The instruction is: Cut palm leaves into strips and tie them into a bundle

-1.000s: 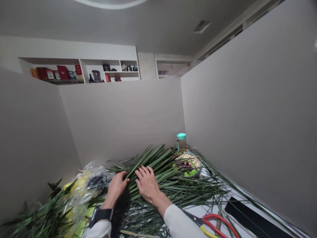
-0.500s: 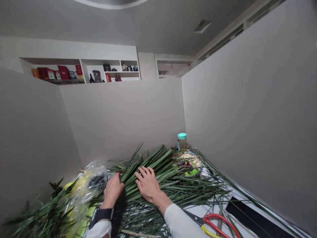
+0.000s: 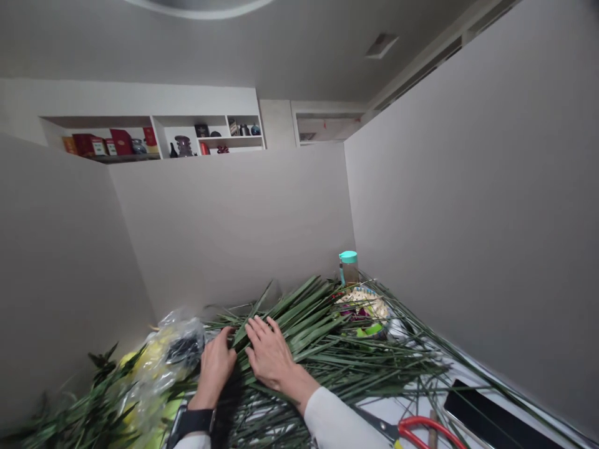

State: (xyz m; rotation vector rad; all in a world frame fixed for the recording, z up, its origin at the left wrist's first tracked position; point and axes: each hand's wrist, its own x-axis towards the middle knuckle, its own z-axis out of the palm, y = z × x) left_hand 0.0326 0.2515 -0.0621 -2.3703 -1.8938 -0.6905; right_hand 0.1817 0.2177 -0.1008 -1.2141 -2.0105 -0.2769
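A thick bundle of long green leaves [image 3: 313, 315] fans out over the table, its tips pointing back and right. At the near left end of the bundle, my left hand [image 3: 218, 365] is closed on some leaves, thumb and fingers curled at their ends. A dark watch band circles that wrist. Just to its right, my right hand [image 3: 269, 354] lies palm down across the leaves, fingers stretched out and slightly apart. More thin leaf strips [image 3: 276, 418] lie loose under and in front of both hands.
To the left are a clear plastic bag [image 3: 159, 374] and leafy stems [image 3: 79, 415]. A round basket [image 3: 372, 302] and a turquoise-lidded bottle [image 3: 349, 269] stand back right. Red-handled scissors [image 3: 421, 427] and a black phone [image 3: 491, 415] lie front right. Grey panels [image 3: 234, 224] surround the table.
My right hand has slid left along the leaves, closer to my left hand. The left hand keeps its hold near the leaf ends. The view has shifted slightly, moving the scissors and phone rightward.
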